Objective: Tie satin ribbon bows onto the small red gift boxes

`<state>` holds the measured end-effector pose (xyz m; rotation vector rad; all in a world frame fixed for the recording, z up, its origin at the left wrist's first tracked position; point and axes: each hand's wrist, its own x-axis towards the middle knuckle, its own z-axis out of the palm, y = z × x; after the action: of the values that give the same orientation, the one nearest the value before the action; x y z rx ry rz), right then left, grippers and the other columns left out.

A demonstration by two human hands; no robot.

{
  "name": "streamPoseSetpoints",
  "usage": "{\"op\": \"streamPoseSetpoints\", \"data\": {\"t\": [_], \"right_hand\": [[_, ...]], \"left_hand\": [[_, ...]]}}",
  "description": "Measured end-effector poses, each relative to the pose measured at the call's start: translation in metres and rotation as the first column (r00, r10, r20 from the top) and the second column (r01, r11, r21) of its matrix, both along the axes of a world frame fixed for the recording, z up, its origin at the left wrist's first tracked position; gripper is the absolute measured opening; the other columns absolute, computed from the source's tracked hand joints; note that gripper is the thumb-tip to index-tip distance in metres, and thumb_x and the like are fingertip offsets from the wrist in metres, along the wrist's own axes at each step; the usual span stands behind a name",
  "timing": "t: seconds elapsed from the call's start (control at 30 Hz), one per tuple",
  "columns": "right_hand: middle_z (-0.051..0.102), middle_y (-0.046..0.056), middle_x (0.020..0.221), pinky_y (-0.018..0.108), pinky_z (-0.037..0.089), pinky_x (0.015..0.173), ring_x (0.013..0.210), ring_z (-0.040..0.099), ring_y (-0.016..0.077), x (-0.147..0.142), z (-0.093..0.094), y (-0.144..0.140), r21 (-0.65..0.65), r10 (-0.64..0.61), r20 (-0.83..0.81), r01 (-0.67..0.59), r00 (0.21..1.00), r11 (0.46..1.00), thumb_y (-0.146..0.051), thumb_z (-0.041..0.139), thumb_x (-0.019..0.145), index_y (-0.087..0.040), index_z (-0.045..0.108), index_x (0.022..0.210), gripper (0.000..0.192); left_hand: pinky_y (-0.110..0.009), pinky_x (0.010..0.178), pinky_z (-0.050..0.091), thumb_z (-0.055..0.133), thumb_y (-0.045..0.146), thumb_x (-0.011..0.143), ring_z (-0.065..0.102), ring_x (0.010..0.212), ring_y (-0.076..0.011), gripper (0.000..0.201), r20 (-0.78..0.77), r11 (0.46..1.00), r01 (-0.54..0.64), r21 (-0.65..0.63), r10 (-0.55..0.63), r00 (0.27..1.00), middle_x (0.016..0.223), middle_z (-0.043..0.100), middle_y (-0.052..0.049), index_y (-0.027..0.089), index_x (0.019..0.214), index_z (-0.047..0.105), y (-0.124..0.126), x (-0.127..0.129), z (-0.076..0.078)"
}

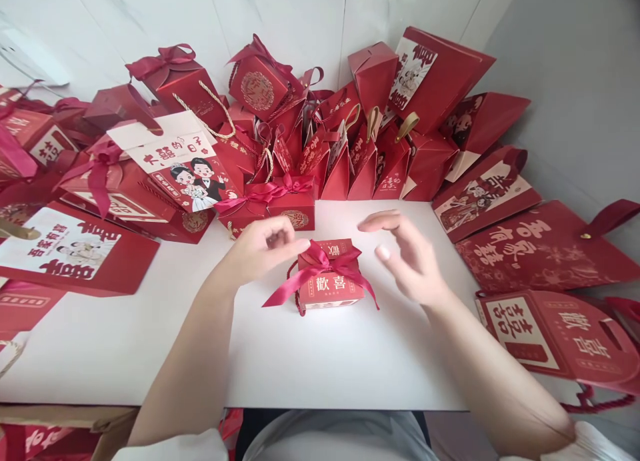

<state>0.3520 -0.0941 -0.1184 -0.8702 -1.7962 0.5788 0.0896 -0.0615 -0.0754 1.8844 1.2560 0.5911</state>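
Head view. Small red gift box (pixel 330 281) w/ red satin ribbon bow (pixel 323 258) sits upright at centre of white table (pixel 300 368), front face w/ white characters toward the wearer. Left hand (pixel 263 244) just left of box, fingers curled, thumb & forefinger pinched close by the bow's left loop; whether it actually grips ribbon cannot be told. Right hand (pixel 407 254) hovers to right of box, fingers spread & released, holding nothing, not touching box. Behind box: two more ribbon-tied boxes (pixel 280 208), then a row of red paper gift bags (pixel 360 154) along the wall. Flat red bags (pixel 545 248) lie at right; cartoon-couple bag (pixel 187 174) at left.
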Motion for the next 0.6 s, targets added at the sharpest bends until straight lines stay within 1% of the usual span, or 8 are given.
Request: {"op": "streamPoseSetpoints", "data": {"t": [0.07, 0.1, 0.17, 0.23, 0.27, 0.4, 0.5, 0.6], "right_hand": [[0.065, 0.007, 0.086, 0.035, 0.047, 0.08, 0.084, 0.06, 0.0213, 0.01, 0.004, 0.002, -0.21, -0.081, 0.003, 0.08, 0.997, 0.974, -0.049, 0.048, 0.1, -0.02, 0.064, 0.086, 0.036], [0.064, 0.006, 0.079, 0.033, 0.046, 0.076, 0.077, 0.059, 0.0196, 0.014, 0.005, 0.003, -0.323, -0.047, 0.038, 0.057, 0.998, 0.945, -0.052, 0.045, 0.1, -0.019, 0.064, 0.078, 0.044], [0.064, 0.006, 0.073, 0.032, 0.045, 0.074, 0.072, 0.058, 0.018, 0.018, 0.004, 0.005, -0.52, 0.142, 0.063, -0.088, 0.988, 0.85, -0.057, 0.04, 0.1, -0.018, 0.065, 0.072, 0.055], [0.062, 0.004, 0.069, 0.03, 0.043, 0.069, 0.066, 0.055, 0.0159, 0.017, 0.002, 0.005, -0.627, 0.309, 0.029, -0.224, 0.951, 0.746, -0.06, 0.044, 0.098, -0.016, 0.066, 0.071, 0.056], [0.059, 0.002, 0.065, 0.028, 0.041, 0.064, 0.062, 0.052, 0.0143, 0.016, 0.001, 0.005, -0.649, 0.357, 0.027, -0.256, 0.934, 0.716, -0.06, 0.048, 0.096, -0.016, 0.064, 0.069, 0.054], [0.049, -0.002, 0.058, 0.026, 0.032, 0.055, 0.056, 0.039, 0.0103, 0.01, 0.002, 0.004, -0.68, 0.438, 0.026, -0.305, 0.899, 0.667, -0.06, 0.061, 0.089, -0.016, 0.055, 0.063, 0.051], [0.051, -0.002, 0.057, 0.026, 0.034, 0.056, 0.055, 0.042, 0.0105, 0.01, 0.004, 0.004, -0.687, 0.473, -0.025, -0.359, 0.881, 0.632, -0.057, 0.06, 0.09, -0.016, 0.054, 0.064, 0.048], [0.055, -0.001, 0.061, 0.025, 0.037, 0.059, 0.058, 0.045, 0.011, 0.012, 0.003, 0.005, -0.679, 0.497, -0.009, -0.37, 0.868, 0.634, -0.052, 0.06, 0.092, -0.016, 0.054, 0.066, 0.045]], "left_hand": [[-0.027, 0.076, 0.045, 0.067, 0.036, 0.082, 0.055, 0.08, -0.0133, 0.017, 0.038, 0.977, -0.048, 0.208, 0.041, 0.998, 0.087, 0.058, 0.0, 0.02, 0.083, 0.061, -0.005, 0.009, 0.0], [-0.03, 0.087, 0.045, 0.068, 0.034, 0.081, 0.057, 0.092, -0.0157, 0.014, 0.029, 0.962, -0.016, 0.273, 0.008, 1.0, 0.099, 0.06, -0.002, 0.021, 0.087, 0.064, -0.007, 0.013, -0.001], [-0.036, 0.103, 0.041, 0.069, 0.033, 0.081, 0.055, 0.111, -0.0203, 0.012, -0.039, 0.945, 0.09, 0.316, -0.081, 0.996, 0.114, 0.058, -0.004, 0.023, 0.088, 0.069, -0.01, 0.021, -0.003], [-0.039, 0.107, 0.04, 0.067, 0.034, 0.083, 0.053, 0.119, -0.0227, 0.012, -0.099, 0.94, 0.165, 0.298, -0.141, 0.985, 0.12, 0.057, -0.004, 0.023, 0.087, 0.07, -0.012, 0.025, -0.006], [-0.039, 0.106, 0.041, 0.066, 0.034, 0.083, 0.053, 0.12, -0.0231, 0.012, -0.112, 0.94, 0.188, 0.286, -0.161, 0.98, 0.122, 0.057, -0.004, 0.023, 0.087, 0.069, -0.012, 0.026, -0.008], [-0.039, 0.106, 0.043, 0.062, 0.028, 0.084, 0.056, 0.118, -0.0225, 0.008, -0.1, 0.944, 0.248, 0.216, -0.231, 0.968, 0.125, 0.056, -0.005, 0.021, 0.084, 0.065, -0.011, 0.028, -0.01], [-0.038, 0.105, 0.044, 0.061, 0.024, 0.084, 0.057, 0.118, -0.0222, 0.005, -0.08, 0.944, 0.27, 0.192, -0.26, 0.962, 0.124, 0.058, -0.006, 0.021, 0.082, 0.063, -0.01, 0.028, -0.013], [-0.037, 0.105, 0.043, 0.062, 0.026, 0.083, 0.054, 0.123, -0.023, 0.006, -0.068, 0.94, 0.284, 0.19, -0.276, 0.959, 0.125, 0.057, -0.006, 0.021, 0.081, 0.063, -0.007, 0.028, -0.017]]}}
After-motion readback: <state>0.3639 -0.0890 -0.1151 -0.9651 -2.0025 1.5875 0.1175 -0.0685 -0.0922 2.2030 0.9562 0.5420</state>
